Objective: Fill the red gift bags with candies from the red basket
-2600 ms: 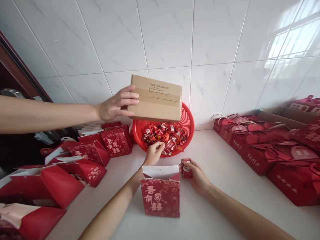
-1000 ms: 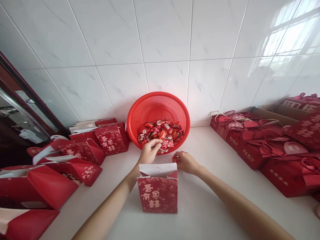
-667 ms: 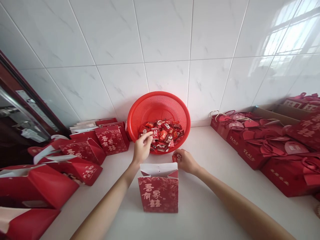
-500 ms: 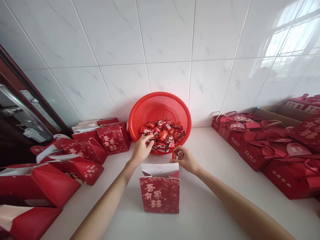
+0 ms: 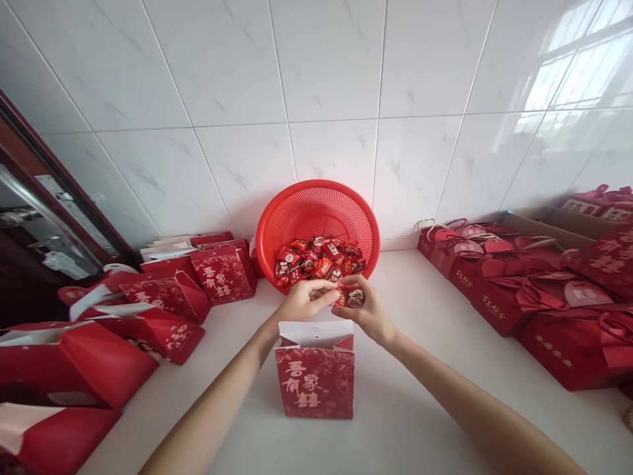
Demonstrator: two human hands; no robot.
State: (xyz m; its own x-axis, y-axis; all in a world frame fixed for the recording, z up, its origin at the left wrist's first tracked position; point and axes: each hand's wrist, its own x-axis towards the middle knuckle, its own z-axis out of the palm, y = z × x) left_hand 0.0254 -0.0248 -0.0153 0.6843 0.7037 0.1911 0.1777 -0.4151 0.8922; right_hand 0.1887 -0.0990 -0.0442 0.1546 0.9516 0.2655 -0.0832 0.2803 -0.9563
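Between my two hands, just in front of the basket, are red wrapped candies [image 5: 352, 297]. My right hand [image 5: 372, 315] pinches them from the right. My left hand [image 5: 307, 300] is closed at their left edge, with thumb and fingertips on a red wrapper. Behind the hands, a red plastic basket [image 5: 319, 191] leans tilted toward me against the wall, with a heap of wrapped candies [image 5: 324, 264] in its lower part. Below my hands an open-topped red paper bag [image 5: 316, 386] with pale lettering stands upright on the white counter [image 5: 405, 396].
Open red bags [image 5: 225, 276] stand along the left side, beside a dark door frame [image 5: 59, 191]. Closed red gift boxes [image 5: 499, 293] with handles and ribbons line the right side, near a cardboard carton [image 5: 539, 227]. A tiled wall [image 5: 336, 72] rises behind the basket.
My left hand has come out of the basket and moved right to meet my right hand. My right hand has risen slightly, and the candies are now between both hands.
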